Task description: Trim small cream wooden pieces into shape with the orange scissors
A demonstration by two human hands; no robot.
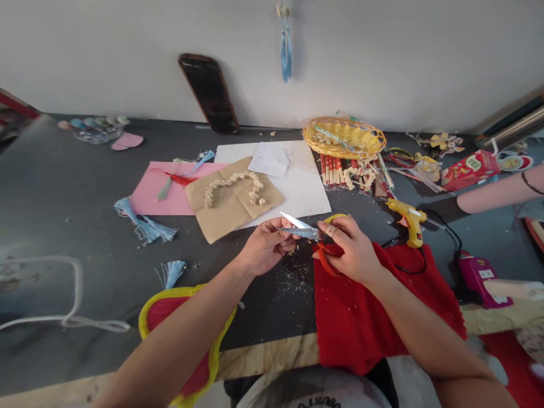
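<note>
My right hand (352,252) grips a pair of scissors (304,230) by the red and yellow handles, with the blades apart and pointing left. The fingers of my left hand (270,243) are closed in a pinch at the blade tips; what they hold is too small to make out. Small crumbs and clippings lie on the dark table below the blades. Beyond my hands, a wavy row of beige bead-like pieces (233,180) rests on a creased brown paper (215,224). Under my right forearm a red cloth (352,323) hangs over the table edge.
A yellow glue gun (408,220) lies to the right, near a purple box (478,275) and a red drink carton (471,170). A wicker basket (312,148) and a phone (210,93) stand by the wall. Blue tassels (147,224) lie left; another person's arm (505,192) reaches in.
</note>
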